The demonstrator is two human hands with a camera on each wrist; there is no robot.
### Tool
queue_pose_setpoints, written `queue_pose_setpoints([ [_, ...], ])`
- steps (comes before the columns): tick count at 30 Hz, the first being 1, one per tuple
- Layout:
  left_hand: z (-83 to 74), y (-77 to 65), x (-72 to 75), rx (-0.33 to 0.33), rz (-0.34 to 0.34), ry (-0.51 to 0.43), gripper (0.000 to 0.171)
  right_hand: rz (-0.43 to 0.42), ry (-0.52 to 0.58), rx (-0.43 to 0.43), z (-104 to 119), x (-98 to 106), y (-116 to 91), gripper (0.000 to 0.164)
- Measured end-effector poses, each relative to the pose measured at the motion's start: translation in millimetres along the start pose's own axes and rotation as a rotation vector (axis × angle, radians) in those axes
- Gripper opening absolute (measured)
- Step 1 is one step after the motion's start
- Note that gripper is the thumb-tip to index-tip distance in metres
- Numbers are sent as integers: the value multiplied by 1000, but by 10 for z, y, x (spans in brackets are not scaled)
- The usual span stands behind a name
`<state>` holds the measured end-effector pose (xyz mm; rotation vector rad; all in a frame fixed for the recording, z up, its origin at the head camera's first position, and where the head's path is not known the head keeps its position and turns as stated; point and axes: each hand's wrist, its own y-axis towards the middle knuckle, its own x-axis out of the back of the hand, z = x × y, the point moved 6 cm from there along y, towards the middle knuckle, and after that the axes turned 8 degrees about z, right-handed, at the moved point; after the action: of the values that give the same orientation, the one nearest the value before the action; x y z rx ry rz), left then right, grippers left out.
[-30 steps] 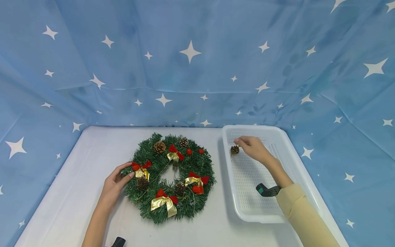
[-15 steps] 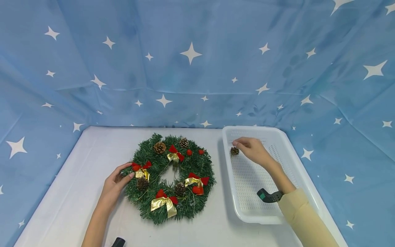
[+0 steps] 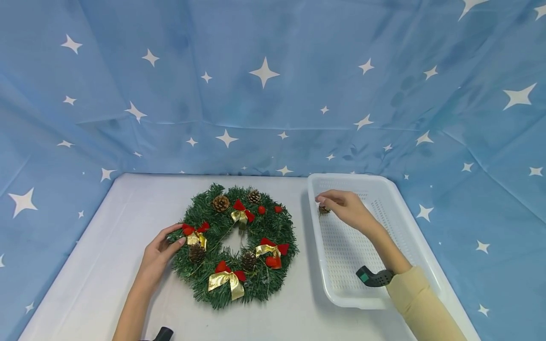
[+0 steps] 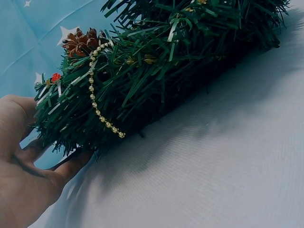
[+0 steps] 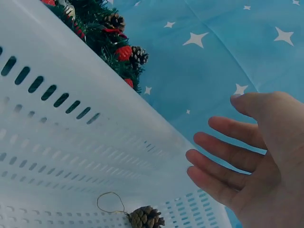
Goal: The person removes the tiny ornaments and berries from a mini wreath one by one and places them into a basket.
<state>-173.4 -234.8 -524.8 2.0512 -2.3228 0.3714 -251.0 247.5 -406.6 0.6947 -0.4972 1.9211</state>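
Observation:
A green wreath [image 3: 279, 279] with gold-and-red bows, pine cones and red berries lies on the white table. My left hand [image 3: 155, 258] grips its left edge, thumb and fingers on either side of the greenery. A string of gold beads [image 4: 95, 99] hangs from that edge in the left wrist view. Over the far left part of a white plastic basket [image 3: 322, 265] hovers my right hand [image 3: 347, 208]. Its fingers are spread and relaxed, holding nothing. Below them a single pine cone [image 5: 146, 217] with a thin loop of string rests in the basket, partly hidden by the hand in the head view.
The basket's raised, slotted side wall [image 5: 95, 85] stands between my right hand and the wreath. Blue cloth with white stars [image 3: 264, 109] hangs behind and at both sides of the table [image 3: 111, 222].
My right hand has shifted slightly to the left, so that it covers more of the pine cone, which stays in place. My left hand and the wreath look still.

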Motion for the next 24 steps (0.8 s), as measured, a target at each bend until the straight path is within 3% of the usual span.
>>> queue_pose_setpoints([
  [15, 2, -3, -6, 7, 1, 4, 60, 115, 293, 7, 133, -111, -38, 33],
  [24, -1, -4, -4, 0, 1, 5, 60, 188, 325, 30, 311, -236, -42, 29],
])
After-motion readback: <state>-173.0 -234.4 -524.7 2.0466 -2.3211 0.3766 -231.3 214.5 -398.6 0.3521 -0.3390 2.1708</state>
